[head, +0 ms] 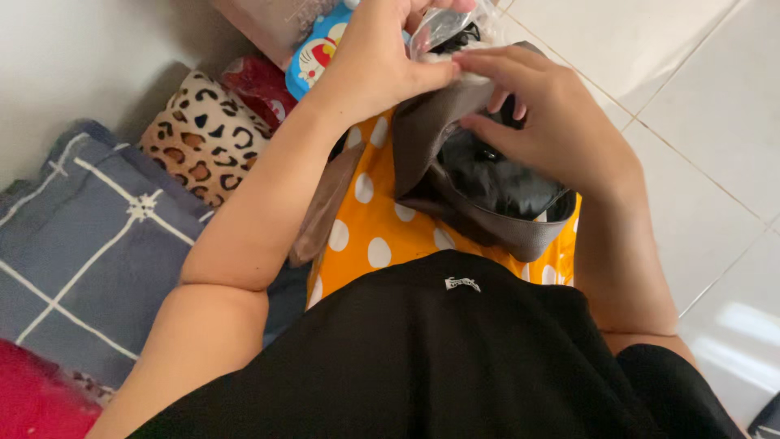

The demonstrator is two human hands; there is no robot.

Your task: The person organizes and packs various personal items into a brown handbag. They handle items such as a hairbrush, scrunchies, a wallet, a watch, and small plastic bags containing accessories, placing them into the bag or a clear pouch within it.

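Two bare hands meet at the top middle of the view, seen from above by the person wearing the camera. The left hand (378,57) is closed, thumb and fingers pinching the edge of a crinkled clear plastic bag (443,28) that holds something dark. The right hand (544,114) is curled, its fingertips (475,58) pressing on the same plastic bag and on the upper rim of a soft grey-brown fabric pouch (487,219), with some fingers tucked inside the opening; how firmly it grips cannot be told. The pouch gapes open just below the hands, showing a shiny black lining, and it rests on an orange cloth with white polka dots (374,236) that covers the person's lap. A narrow grey-brown strap (321,211) trails from the pouch down the left side of the orange cloth. Nearer the camera is the person's black shirt (422,358) with a small pale emblem on it. Further out to the left, against a pale wall, lie a leopard-print cushion (203,134), a dark red item (260,85), and a blue cartoon-cat item (321,49) partly behind the left wrist. A grey-blue checked pillow with white lines (81,244) fills the left edge, and a red cloth (32,398) sits at the bottom left corner. White floor tiles (699,106) spread to the right.
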